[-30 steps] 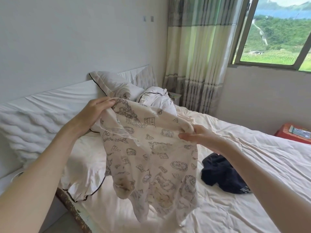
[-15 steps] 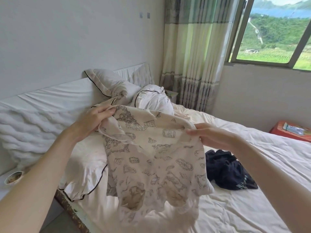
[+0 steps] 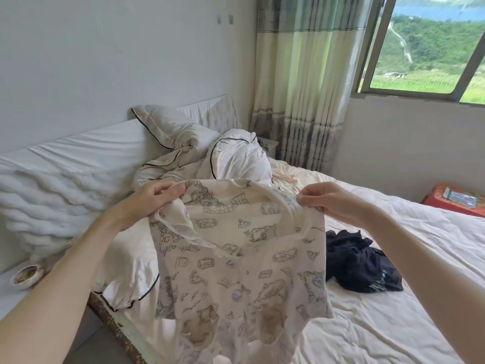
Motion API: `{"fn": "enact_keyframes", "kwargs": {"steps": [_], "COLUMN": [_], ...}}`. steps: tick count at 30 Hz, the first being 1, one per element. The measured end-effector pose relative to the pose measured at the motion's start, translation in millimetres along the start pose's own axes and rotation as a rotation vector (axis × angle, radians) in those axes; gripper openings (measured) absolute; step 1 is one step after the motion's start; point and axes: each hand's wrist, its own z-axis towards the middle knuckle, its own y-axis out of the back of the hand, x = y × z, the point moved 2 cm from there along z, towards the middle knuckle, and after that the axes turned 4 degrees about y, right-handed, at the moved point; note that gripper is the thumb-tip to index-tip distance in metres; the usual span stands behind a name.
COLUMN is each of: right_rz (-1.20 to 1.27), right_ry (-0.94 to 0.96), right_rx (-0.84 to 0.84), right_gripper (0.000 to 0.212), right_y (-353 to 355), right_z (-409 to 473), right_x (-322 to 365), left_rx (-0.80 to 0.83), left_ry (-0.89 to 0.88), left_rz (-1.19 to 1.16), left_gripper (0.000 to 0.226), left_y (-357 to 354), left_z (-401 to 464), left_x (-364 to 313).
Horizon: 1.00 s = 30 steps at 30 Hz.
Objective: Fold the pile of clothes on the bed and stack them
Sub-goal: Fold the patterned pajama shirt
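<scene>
A cream shirt (image 3: 236,258) printed with grey drawings hangs in the air above the bed (image 3: 393,324), its neckline facing me. My left hand (image 3: 149,198) pinches its left shoulder between thumb and fingers. My right hand (image 3: 328,198) pinches the right shoulder. The shirt's lower part drapes down toward the sheet. A crumpled dark navy garment (image 3: 359,261) lies on the bed just right of the shirt.
White pillows with dark piping (image 3: 236,158) and a cover are heaped at the head of the bed. A small bowl (image 3: 26,275) sits on a white surface at the left. A red stool (image 3: 456,200) stands far right under the window; curtains (image 3: 307,74) hang behind.
Both hands have spread the shirt wider and turned it, so the neckline now opens toward me. The view has dropped slightly.
</scene>
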Motion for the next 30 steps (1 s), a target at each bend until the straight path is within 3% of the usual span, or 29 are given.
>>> {"fn": "enact_keyframes", "kwargs": {"steps": [4,9,12,14,18,22,24,27,30], "right_rz": [0.073,0.351,0.461,0.467,0.194,-0.365,-0.294,-0.234,-0.357], "right_ry": [0.042,-0.042,-0.028,0.013,0.099,0.224,0.311,0.354,0.322], "right_rx": [-0.115,-0.021,0.073,0.143,0.236,-0.029,-0.17,-0.296,-0.339], "right_gripper": [0.008,0.009,0.009,0.027,0.054,0.044,0.021,0.021,0.021], "right_y": [5.8,8.0,7.3,6.3,-0.4,-5.7,-5.9,0.9,7.6], "right_z": [1.1,-2.3,-4.0,-5.4,-8.3,-6.9,-7.3,-8.0,-5.9], "right_x": [-3.2,-14.3,-15.5,-12.2,-0.4,3.1,0.8,-5.3,-7.4], "left_rx": [0.208,0.42,0.304,0.147,-0.077,-0.103,0.005,0.142,0.095], "left_ry": [0.025,0.048,0.06,0.067,0.047,0.059,0.064,0.07,0.094], "left_rz": [-0.256,-0.419,-0.482,-0.488,-0.427,-0.424,-0.351,-0.205,0.116], "left_gripper": [0.06,0.048,0.047,0.03,0.019,0.019,0.022,0.027,0.022], "left_y": [0.5,-2.0,-5.5,-8.1,-10.3,-10.7,-13.5,-20.3,-25.1], "left_z": [-4.7,-11.5,-9.2,-5.1,0.3,-2.5,-8.3,-19.2,-20.8], "left_x": [1.6,8.8,8.7,5.7,-1.8,-3.4,-4.2,-6.4,-5.3]}}
